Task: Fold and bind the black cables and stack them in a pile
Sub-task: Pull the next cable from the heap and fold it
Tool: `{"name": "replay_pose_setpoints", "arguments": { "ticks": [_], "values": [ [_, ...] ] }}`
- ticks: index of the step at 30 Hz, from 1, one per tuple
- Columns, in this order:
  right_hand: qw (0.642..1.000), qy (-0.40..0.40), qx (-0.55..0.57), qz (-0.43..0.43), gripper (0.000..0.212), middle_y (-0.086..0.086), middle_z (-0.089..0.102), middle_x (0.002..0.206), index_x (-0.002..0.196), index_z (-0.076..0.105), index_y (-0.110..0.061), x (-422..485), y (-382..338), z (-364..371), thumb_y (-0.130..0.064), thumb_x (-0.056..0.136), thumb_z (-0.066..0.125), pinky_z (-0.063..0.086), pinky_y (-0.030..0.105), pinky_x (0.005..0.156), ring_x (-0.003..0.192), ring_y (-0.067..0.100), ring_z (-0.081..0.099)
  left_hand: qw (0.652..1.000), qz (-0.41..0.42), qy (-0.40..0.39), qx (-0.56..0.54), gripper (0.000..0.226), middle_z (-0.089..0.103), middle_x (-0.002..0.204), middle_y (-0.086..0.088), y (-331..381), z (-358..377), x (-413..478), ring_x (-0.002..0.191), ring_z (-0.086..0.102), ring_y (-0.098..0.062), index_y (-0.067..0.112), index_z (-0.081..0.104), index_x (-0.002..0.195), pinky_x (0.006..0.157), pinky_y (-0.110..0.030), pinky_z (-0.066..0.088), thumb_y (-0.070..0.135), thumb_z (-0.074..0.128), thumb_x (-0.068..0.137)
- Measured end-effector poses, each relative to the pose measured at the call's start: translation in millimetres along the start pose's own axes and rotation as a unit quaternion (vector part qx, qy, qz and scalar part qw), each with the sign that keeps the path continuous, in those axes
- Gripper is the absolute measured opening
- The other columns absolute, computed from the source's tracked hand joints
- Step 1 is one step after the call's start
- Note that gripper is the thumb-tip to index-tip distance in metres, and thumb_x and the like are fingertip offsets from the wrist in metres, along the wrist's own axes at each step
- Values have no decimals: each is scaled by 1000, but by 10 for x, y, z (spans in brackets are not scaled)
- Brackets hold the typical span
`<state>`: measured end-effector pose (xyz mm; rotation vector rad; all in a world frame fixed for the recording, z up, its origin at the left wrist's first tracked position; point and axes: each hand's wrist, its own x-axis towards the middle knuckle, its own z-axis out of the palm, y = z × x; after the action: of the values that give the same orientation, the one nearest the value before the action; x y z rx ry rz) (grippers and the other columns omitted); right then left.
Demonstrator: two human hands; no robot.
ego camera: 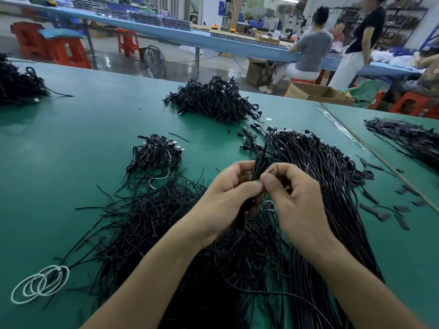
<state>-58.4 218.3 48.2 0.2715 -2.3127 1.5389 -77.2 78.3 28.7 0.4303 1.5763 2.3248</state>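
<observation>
Hands meet above the middle of the green table [71, 143], and between them we hold one folded black cable [259, 166]. Our left hand [228, 198] is closed around the lower part of the bundle, so the folds cannot spring open. Our right hand [288, 191] pinches a thin black tie [270, 170] with thumb and first finger, pressed against the cable just beside the left thumb. We judge that this is the binding step: one hand keeps the shape, the other winds the tie.

Straight unbound cables [332, 186] lie in a long sheaf under the right forearm and run toward the near edge, so the next one is close to take. Loose ties [147, 210] are spread under the left forearm for the same reason. Bound cables lie in a small pile [155, 154] to the left of the hands, toward the far edge, and a bigger pile [213, 98] rests close to the far edge.

Open green surface is between the small pile and our hands, so the finished bundle can go there without crossing the sheaf. Near the right edge, small black pieces [389, 210] lie scattered, and white rings [40, 283] lie at the near left corner, both well apart from the work.
</observation>
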Motion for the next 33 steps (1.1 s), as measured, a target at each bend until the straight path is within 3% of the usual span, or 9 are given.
{"name": "replay_pose_setpoints", "arguments": {
  "ticks": [3,6,10,13,17,21,24,28,33],
  "values": [
    [992,-24,114,57,16,-11,65,71,84,66,-13,18,-30,-20,-8,97,58,51,16,69,69,-1,59,984,45,79,153,19,67,98,10,-12,-68,17,89,63,-4,29,59,106,78,-21,52,20,69,92],
    [975,-53,190,103,17,-14,58,62,81,64,-13,-17,-28,5,-9,97,57,43,8,60,59,-4,51,912,103,176,356,23,57,96,14,-21,-120,1,85,54,5,48,59,87,73,-8,43,34,77,83],
    [955,-92,253,123,14,-9,58,62,83,64,-9,-24,-29,66,-8,95,57,41,7,56,57,-3,50,956,79,136,247,11,70,72,-1,-11,-147,2,61,65,-12,23,68,100,60,-29,53,15,62,97],
    [953,-106,254,125,11,-12,63,63,81,65,-10,-28,-10,76,-13,90,60,41,5,55,56,-6,54,979,67,126,146,23,74,85,-7,42,-96,10,71,70,-12,7,67,110,61,-22,55,6,44,105],
    [954,-128,226,146,13,-1,62,76,82,66,-13,-70,115,68,-24,89,63,41,11,65,69,3,51,993,77,92,4,38,76,101,-11,109,-70,-6,90,72,-16,11,72,107,72,-23,55,18,35,102],
    [956,-140,214,146,18,-14,64,66,83,68,-13,-64,133,43,-30,80,66,43,7,61,61,-5,56,993,86,32,78,41,74,115,1,99,-60,-27,113,65,-11,25,81,86,99,-36,44,42,44,95],
    [965,-89,186,159,22,-3,65,72,84,70,-10,19,192,-35,-31,85,68,46,16,65,67,3,55,972,109,32,206,18,63,123,11,32,-43,-32,122,54,-1,27,81,85,101,-27,41,34,66,91],
    [972,-28,184,145,18,-10,59,67,78,67,-17,64,218,-85,-14,95,61,40,9,54,60,-2,48,923,156,120,331,18,48,90,16,-89,-15,-13,83,48,5,37,75,85,74,-13,39,20,81,81],
    [970,-37,213,113,12,-14,60,64,80,66,-15,-6,186,-53,-13,92,63,40,7,55,58,-5,49,918,133,144,345,30,58,55,18,-95,-15,-18,49,46,-5,34,73,83,49,-18,36,5,66,90]
  ]
}}
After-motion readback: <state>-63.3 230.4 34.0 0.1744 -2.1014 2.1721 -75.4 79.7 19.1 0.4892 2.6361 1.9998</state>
